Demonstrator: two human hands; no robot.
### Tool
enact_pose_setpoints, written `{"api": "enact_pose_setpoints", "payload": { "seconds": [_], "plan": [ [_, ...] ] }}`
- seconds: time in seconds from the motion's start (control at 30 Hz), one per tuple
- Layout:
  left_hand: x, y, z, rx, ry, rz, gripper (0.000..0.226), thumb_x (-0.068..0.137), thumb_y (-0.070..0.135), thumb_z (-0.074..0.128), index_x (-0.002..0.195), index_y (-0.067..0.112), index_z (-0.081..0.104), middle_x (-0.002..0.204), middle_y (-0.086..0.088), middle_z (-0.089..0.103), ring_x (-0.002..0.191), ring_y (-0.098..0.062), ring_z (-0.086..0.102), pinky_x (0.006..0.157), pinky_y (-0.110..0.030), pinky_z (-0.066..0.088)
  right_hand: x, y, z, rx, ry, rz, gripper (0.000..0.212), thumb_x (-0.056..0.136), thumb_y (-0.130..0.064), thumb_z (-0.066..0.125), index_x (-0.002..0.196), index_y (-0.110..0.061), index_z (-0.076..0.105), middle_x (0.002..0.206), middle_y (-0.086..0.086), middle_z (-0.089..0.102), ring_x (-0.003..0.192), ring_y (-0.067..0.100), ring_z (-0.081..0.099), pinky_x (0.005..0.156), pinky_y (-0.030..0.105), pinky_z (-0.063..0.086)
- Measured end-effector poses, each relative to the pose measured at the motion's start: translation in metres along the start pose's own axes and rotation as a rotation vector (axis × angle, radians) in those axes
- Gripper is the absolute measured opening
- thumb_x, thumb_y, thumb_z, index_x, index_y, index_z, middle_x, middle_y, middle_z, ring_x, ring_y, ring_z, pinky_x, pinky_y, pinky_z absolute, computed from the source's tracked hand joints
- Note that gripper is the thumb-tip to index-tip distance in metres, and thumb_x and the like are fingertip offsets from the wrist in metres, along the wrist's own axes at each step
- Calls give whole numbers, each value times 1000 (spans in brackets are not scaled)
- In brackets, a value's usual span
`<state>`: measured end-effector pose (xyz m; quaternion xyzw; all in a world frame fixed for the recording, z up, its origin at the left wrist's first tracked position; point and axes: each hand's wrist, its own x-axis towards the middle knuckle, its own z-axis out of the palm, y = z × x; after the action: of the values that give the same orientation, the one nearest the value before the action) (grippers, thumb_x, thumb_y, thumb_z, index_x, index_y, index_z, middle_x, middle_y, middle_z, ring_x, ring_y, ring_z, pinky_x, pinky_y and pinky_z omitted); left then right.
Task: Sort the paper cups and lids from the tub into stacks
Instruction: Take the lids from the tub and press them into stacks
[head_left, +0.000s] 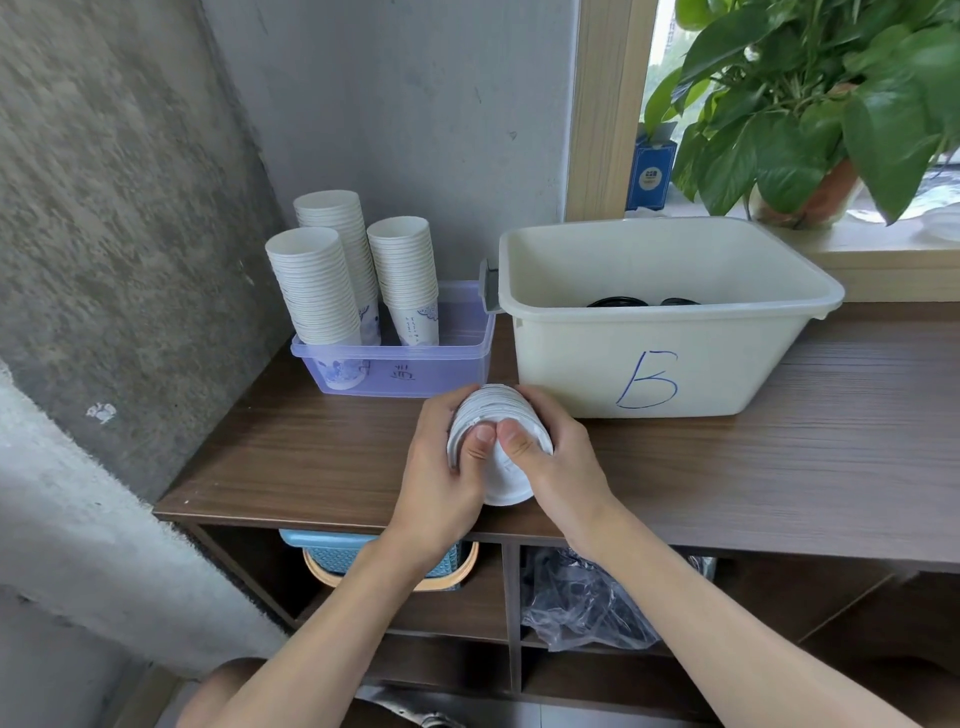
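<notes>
Two hands grip one stack of white lids (506, 486), tilted on its side over the wooden counter (779, 467), just in front of the cream tub (571, 358). The left hand (447, 467) and right hand (561, 462) curl round it, thumbs pressing the near face. Risk: an uneven squeeze could splay the nested lids and spill them. Black lids (618, 301) remain in the tub. Three cup stacks (317, 286) stand in the purple tray (441, 364).

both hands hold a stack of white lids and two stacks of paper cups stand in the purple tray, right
No: the head view shows three stacks of white paper cups in the translucent purple plastic tray, not two. Left hand and right hand hold the stack of white lids.
</notes>
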<state>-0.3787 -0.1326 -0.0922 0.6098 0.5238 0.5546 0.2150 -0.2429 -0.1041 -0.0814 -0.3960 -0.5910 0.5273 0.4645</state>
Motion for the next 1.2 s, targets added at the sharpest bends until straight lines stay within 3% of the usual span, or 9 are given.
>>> {"api": "enact_pose_setpoints", "payload": {
  "seconds": [0.2, 0.4, 0.53, 0.67, 0.77, 0.9, 1.0, 1.1, 1.2],
  "plan": [
    [1, -1, 1, -19, 11, -14, 37, 90, 52, 49, 121, 32, 54, 118, -4, 65, 109, -16, 63, 92, -40, 52, 1, 0, 5, 12, 58, -23, 47, 78, -33, 63, 121, -16, 59, 110, -3, 69, 101, 9, 64, 91, 24, 50],
    [5, 9, -20, -23, -180, -104, 43, 90, 47, 55, 125, 22, 50, 115, 14, 63, 105, 5, 61, 84, -8, 44, -1, -4, 5, -33, 13, -58, 50, 79, -37, 64, 124, -17, 57, 113, -4, 67, 103, 6, 62, 88, 18, 49],
    [10, 8, -29, 49, -248, -97, 68, 82, 68, 51, 131, 22, 45, 122, 15, 60, 112, 6, 57, 88, -8, 42, -3, -5, 1, -76, -32, -65, 44, 83, -36, 66, 123, -22, 54, 114, -11, 64, 102, -3, 60, 86, 10, 44],
    [3, 5, -14, 63, -90, -124, 70, 89, 58, 46, 145, 16, 44, 138, 4, 55, 126, -5, 52, 105, -20, 41, -1, -3, -2, -83, -110, -1, 68, 84, -43, 65, 143, -22, 39, 134, -11, 55, 121, -2, 51, 103, 19, 40],
    [2, 7, -9, -54, 51, -168, 71, 88, 58, 46, 140, 11, 49, 131, 0, 61, 121, -6, 57, 102, -24, 46, -3, -4, 1, -122, -143, 3, 66, 86, -40, 61, 144, -21, 35, 132, -12, 55, 121, 0, 52, 103, 22, 40],
    [3, 7, -15, -111, -29, -208, 62, 88, 50, 52, 137, 12, 51, 127, 1, 64, 115, -6, 61, 95, -19, 49, -4, -4, 1, -117, -90, -11, 58, 85, -41, 58, 137, -21, 40, 128, -9, 57, 117, 1, 54, 100, 21, 42],
    [5, 6, -21, -94, -120, -198, 56, 88, 46, 54, 135, 15, 50, 125, 5, 63, 113, -3, 61, 92, -16, 47, -6, -4, 0, -149, -56, -38, 66, 80, -51, 58, 136, -22, 42, 130, -6, 56, 120, 5, 53, 103, 26, 42],
    [5, 8, -22, -57, -162, -156, 65, 82, 57, 53, 133, 17, 50, 124, 7, 62, 110, 1, 60, 89, -11, 45, -6, -2, -2, -180, -44, -51, 73, 75, -53, 60, 138, -21, 41, 132, -4, 55, 121, 9, 53, 106, 32, 42],
    [4, 6, -18, -61, -165, -153, 75, 80, 60, 52, 139, 13, 46, 129, 5, 61, 116, 0, 59, 93, -12, 44, -4, 0, -1, -192, -40, -53, 65, 80, -41, 61, 139, -21, 40, 133, -3, 54, 122, 11, 51, 107, 35, 41]
  ]
}}
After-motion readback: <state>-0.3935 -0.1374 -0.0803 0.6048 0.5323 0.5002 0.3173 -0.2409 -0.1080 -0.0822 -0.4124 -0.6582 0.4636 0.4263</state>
